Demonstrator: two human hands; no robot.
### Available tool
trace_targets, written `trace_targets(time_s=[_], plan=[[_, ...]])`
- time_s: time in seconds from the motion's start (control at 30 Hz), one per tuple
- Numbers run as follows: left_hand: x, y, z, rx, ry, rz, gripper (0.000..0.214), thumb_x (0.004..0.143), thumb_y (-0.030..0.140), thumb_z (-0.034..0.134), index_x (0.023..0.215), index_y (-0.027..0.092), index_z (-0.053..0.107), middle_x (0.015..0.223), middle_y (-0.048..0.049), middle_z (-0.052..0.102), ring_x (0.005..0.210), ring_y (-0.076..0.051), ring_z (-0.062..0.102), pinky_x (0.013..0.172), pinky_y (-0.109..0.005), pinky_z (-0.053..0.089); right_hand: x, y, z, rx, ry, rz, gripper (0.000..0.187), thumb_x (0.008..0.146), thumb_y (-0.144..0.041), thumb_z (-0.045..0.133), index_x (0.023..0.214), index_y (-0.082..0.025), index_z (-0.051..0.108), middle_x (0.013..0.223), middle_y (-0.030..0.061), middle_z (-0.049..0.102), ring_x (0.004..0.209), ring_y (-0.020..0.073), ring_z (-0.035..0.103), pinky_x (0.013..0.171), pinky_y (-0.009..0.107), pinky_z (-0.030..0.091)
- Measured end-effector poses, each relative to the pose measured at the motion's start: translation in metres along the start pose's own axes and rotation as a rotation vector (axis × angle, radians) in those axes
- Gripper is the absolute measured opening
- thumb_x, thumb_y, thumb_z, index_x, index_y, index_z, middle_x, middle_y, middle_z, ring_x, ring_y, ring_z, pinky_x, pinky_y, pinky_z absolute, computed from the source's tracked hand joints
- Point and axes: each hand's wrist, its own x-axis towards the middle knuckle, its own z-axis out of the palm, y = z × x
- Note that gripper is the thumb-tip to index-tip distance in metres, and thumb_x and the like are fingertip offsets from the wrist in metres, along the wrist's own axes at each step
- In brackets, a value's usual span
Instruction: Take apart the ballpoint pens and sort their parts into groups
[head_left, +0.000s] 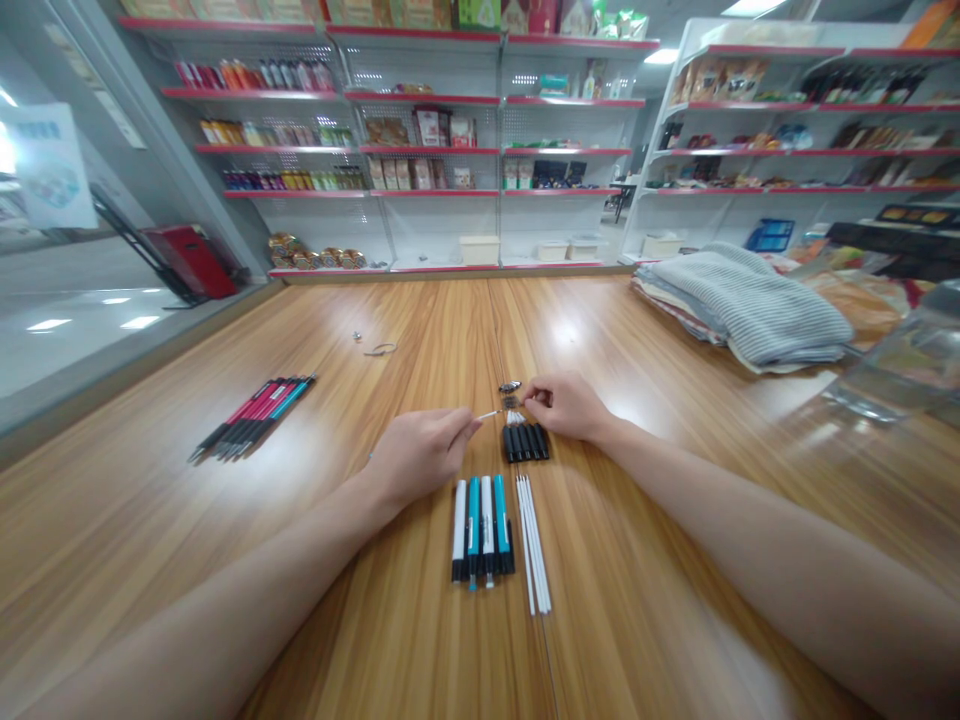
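the left hand (420, 455) pinches a thin white pen refill (489, 414) just left of a row of short black plastic pen barrels (526, 442); the right hand (566, 405) pinches just above that row, its hold too small to tell.

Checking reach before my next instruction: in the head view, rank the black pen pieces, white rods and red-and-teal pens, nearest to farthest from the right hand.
From the right hand:
1. Black pen pieces, just in front of it.
2. White rods, further toward the person.
3. Red-and-teal pens, far off to the left.
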Motion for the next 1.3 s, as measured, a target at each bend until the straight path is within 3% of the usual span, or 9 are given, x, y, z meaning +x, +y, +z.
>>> trace_targets(time_s=[0.87, 0.97, 1.07, 1.17, 1.3], plan=[[0.0, 0.0, -0.003, 0.007, -0.027, -0.018, 0.029, 0.095, 0.03, 0.038, 0.07, 0.019, 0.048, 0.063, -0.0014, 0.058, 0.055, -0.013, 0.052, 0.053, -0.026, 0.029, 0.0, 0.002, 0.001, 0.019, -0.042, -0.039, 0.015, 0.079, -0.02, 0.055, 0.081, -0.016, 0.069, 0.06, -0.0015, 0.058, 0.053, 0.009, 0.049, 0.054, 0.021, 0.031], [0.0, -0.001, -0.002, 0.004, -0.041, -0.023, 0.026, 0.094, 0.027, 0.038, 0.073, 0.019, 0.049, 0.065, -0.0021, 0.06, 0.058, -0.014, 0.055, 0.054, -0.026, 0.031, -0.001, -0.003, -0.003, 0.026, 0.024, -0.114, 0.016, 0.079, -0.018, 0.055, 0.088, -0.016, 0.068, 0.06, -0.0017, 0.056, 0.054, 0.0098, 0.048, 0.055, 0.022, 0.034], [0.0, -0.001, -0.001, -0.016, -0.06, -0.004, 0.024, 0.094, 0.027, 0.038, 0.076, 0.019, 0.052, 0.069, -0.0025, 0.062, 0.061, -0.014, 0.057, 0.056, -0.026, 0.034, -0.003, -0.016, -0.008, 0.014, 0.11, -0.281, 0.023, 0.079, -0.016, 0.057, 0.1, -0.016, 0.065, 0.077, 0.0029, 0.06, 0.07, 0.0142, 0.054, 0.066, 0.025, 0.041], [0.0, -0.001, -0.002, -0.037, -0.073, 0.014, 0.024, 0.095, 0.028, 0.037, 0.08, 0.019, 0.053, 0.07, -0.0022, 0.063, 0.062, -0.014, 0.058, 0.056, -0.025, 0.035, -0.006, -0.028, -0.01, 0.0, 0.081, -0.434, 0.027, 0.08, -0.021, 0.06, 0.107, -0.018, 0.063, 0.094, 0.0073, 0.06, 0.088, 0.0191, 0.055, 0.077, 0.031, 0.044], [0.001, 0.001, -0.002, -0.036, -0.087, 0.027, 0.027, 0.096, 0.033, 0.036, 0.081, 0.02, 0.054, 0.069, -0.0014, 0.063, 0.062, -0.014, 0.059, 0.056, -0.025, 0.034, -0.007, -0.035, -0.004, 0.05, 0.055, -0.502, 0.015, 0.087, -0.025, 0.058, 0.098, -0.019, 0.065, 0.092, 0.0074, 0.06, 0.087, 0.0187, 0.055, 0.075, 0.031, 0.046]])
